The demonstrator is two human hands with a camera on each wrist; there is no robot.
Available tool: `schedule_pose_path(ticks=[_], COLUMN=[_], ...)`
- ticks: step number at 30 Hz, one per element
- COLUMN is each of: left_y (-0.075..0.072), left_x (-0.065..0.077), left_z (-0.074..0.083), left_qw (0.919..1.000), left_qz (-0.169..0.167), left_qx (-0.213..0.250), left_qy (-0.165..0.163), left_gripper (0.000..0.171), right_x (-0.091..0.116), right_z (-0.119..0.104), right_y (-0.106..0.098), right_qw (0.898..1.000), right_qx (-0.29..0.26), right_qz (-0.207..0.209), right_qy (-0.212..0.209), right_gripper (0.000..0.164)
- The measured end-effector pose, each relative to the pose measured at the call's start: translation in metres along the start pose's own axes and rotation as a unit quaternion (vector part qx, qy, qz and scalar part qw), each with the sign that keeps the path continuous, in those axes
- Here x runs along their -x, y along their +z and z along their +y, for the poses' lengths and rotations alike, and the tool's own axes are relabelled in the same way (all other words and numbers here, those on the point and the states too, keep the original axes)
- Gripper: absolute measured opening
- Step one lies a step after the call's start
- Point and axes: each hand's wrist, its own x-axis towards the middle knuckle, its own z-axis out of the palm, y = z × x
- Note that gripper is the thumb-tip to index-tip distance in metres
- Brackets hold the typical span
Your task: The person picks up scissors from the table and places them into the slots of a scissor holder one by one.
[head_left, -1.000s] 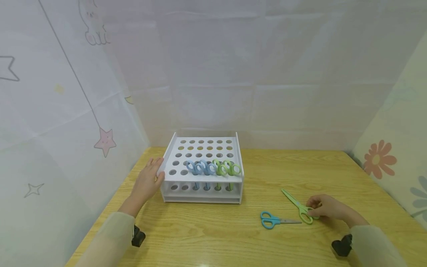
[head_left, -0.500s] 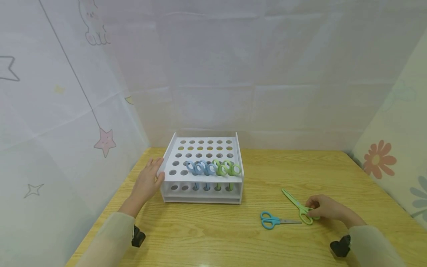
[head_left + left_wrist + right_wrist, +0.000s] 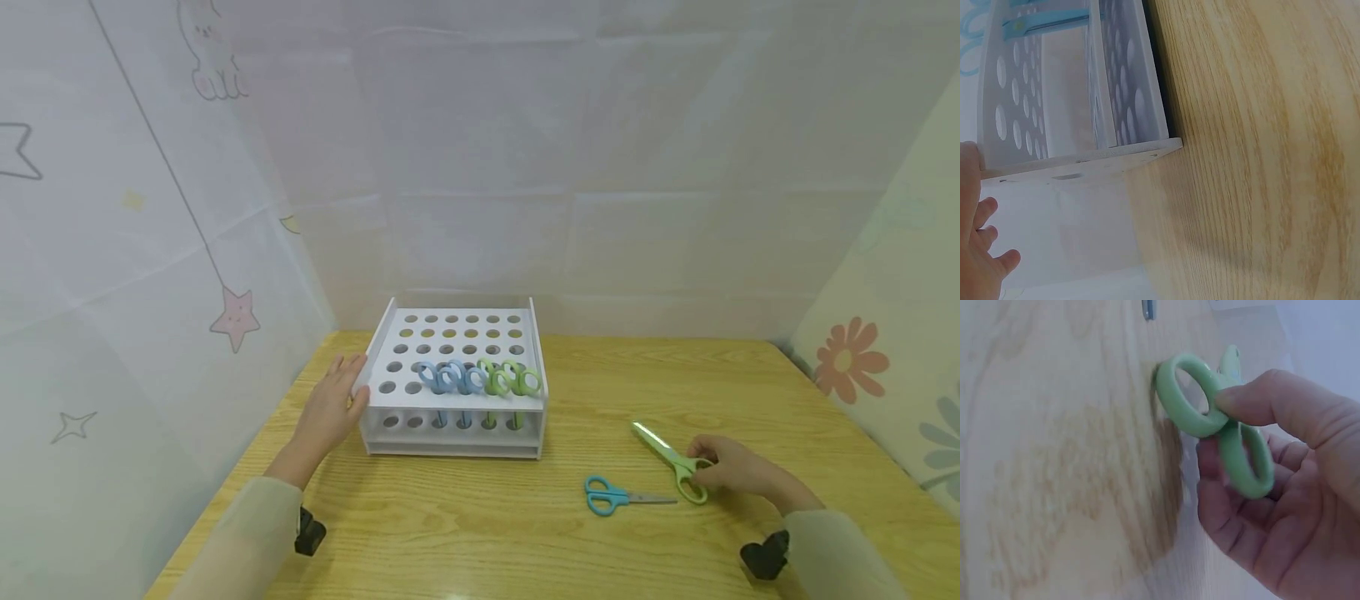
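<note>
My right hand (image 3: 727,464) pinches a pair of light green scissors (image 3: 670,456) by the handles, blades pointing away to the left. In the right wrist view, the thumb lies on the green scissors (image 3: 1188,415) where the handle loops meet, with curled fingers behind. Nearby on the table lies a pair of blue scissors (image 3: 609,496), blades toward the green pair. My left hand (image 3: 330,408) rests against the left side of a white holed rack (image 3: 457,407), its fingers relaxed. Two blue and two green scissors stand in the rack's front row, handles up.
The rack has two tiers with rows of round holes, and raised side panels (image 3: 1079,164). It stands left of centre on the wooden table (image 3: 465,525). A pale patterned cloth (image 3: 480,167) hangs behind the table and along both sides.
The green scissors have tilted slightly in my right hand, their blades now catching the light. My left hand and the rack stay put.
</note>
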Motion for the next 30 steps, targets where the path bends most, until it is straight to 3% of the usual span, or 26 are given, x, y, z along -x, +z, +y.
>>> schedule_pose_path(ticks=[6, 16, 30], left_y=[-0.001, -0.001, 0.0], left_x=[0.0, 0.0, 0.0], left_z=[0.001, 0.002, 0.0], left_qw=[1.0, 1.0, 1.0], left_qz=[-0.006, 0.001, -0.001], left_qx=[-0.004, -0.002, -0.007], left_qy=[-0.005, -0.003, 0.0], left_gripper=[0.052, 0.051, 0.052], right_x=[0.001, -0.001, -0.016], right_z=[-0.005, -0.02, -0.056], right_y=[-0.001, -0.008, -0.025], right_qw=[0.998, 0.992, 0.983], right_qx=[-0.066, -0.054, -0.056], right_qz=[0.007, 0.112, 0.175], right_qy=[0.013, 0.019, -0.012], right_gripper=[0.026, 0.032, 0.041])
